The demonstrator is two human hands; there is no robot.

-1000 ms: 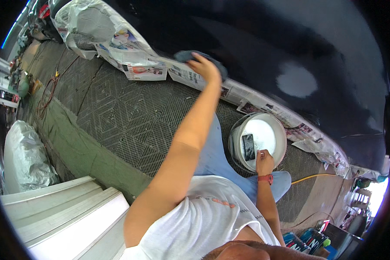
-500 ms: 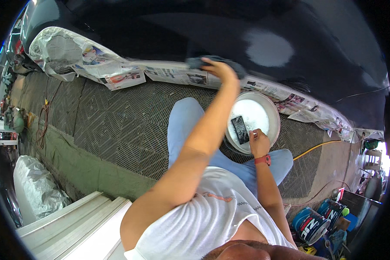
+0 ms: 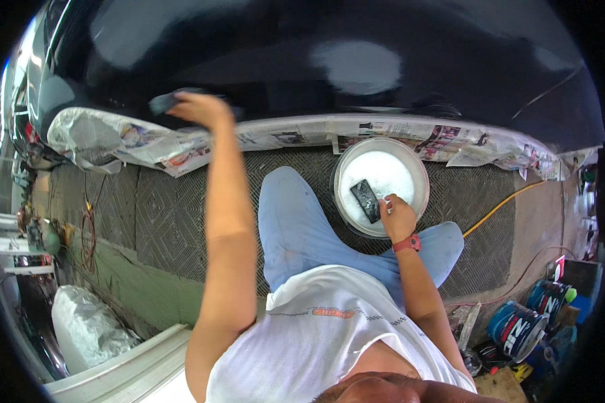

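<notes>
My left hand (image 3: 200, 111) is closed round a dark grey-blue cloth (image 3: 165, 102), pressed to the lower part of a glossy black car body panel (image 3: 275, 60); motion smears the hand. A round pale bucket (image 3: 420, 185) of white, foamy liquid (image 3: 383, 164) stands between the panel and my bent knees. Over the foam lies a black rectangular block (image 3: 365, 201), wet with specks of suds. My right hand (image 3: 398, 218), with a red watch on the wrist, is closed at the bucket's near side, its fingertips pinching the block's right edge.
Newspaper masking (image 3: 302, 131) runs along the panel's lower edge. Beneath lies a dark ribbed mat (image 3: 175, 215). A yellow hose (image 3: 504, 205) and paint cans (image 3: 515, 329) are at the right. A silver-covered object (image 3: 91, 329) and white ledge (image 3: 124, 363) stand at the lower left.
My left hand has swept the cloth leftward along the panel. My right hand stays at the bucket beside the block. The whole view has shifted slightly.
</notes>
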